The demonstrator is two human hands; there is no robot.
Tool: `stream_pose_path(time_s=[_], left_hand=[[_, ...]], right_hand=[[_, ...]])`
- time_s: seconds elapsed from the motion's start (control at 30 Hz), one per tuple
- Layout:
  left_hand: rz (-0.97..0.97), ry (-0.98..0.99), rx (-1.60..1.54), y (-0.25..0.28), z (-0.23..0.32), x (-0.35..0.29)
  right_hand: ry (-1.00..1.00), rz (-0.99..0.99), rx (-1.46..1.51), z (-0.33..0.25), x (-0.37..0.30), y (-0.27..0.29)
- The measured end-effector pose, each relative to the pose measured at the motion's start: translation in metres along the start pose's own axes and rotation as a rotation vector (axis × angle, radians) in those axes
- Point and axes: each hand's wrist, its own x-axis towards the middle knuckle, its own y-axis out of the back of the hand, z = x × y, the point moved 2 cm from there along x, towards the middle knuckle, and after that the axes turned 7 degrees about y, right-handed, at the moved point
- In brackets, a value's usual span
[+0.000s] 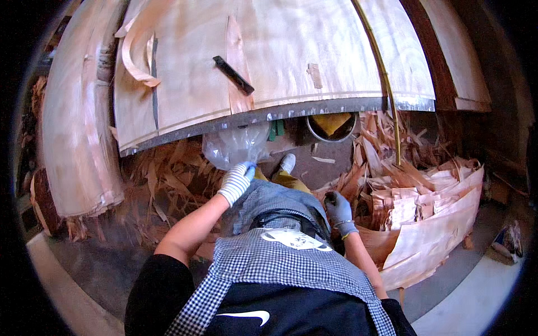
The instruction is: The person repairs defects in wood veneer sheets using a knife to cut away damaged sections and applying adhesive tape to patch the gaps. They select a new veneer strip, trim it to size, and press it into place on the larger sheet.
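My left hand (pixel 237 183), in a striped white-and-grey glove, reaches toward the table's front edge with its fingers closed together. A bit of blue shows at its fingertips, too small to name. Right beside those fingers, a crumpled clear plastic bag (pixel 235 144) hangs below the edge; whether I grip it is unclear. My right hand (pixel 338 208), in a grey glove with dark fingertips, is curled by my right hip, and nothing shows in it. Near it lies a bundle of thin wood veneer (pixel 414 204).
Pale veneer sheets (pixel 291 39) cover the table, bearing a black bar (pixel 233 75) and a curled strip (pixel 134 59). A long thin stick (pixel 386 78) leans across at right. Under the edge stands a round bucket (pixel 332 127) with something yellow inside. Veneer scraps (pixel 162 179) litter the floor.
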Motion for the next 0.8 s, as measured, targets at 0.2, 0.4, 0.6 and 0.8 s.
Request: stream_pose_path(time_s=[0.2,0.4,0.6,0.8], left_hand=[[0.089,0.205,0.061,0.009,-0.054,-0.014],[-0.038,0.129,0.011,-0.009,-0.046,0.022],[0.104,0.022,-0.147,-0.018,-0.028,0.034],[0.795,-0.068,0.102,0.036,-0.029,0.002]], right_hand=[[0.096,-0.156,-0.018,-0.004,-0.004,-0.006],[0.187,-0.06,-0.158,0.015,0.001,0.009],[0.092,-0.084,-0.239,-0.001,-0.023,0.004],[0.128,-0.158,-0.228,-0.017,-0.055,-0.025]])
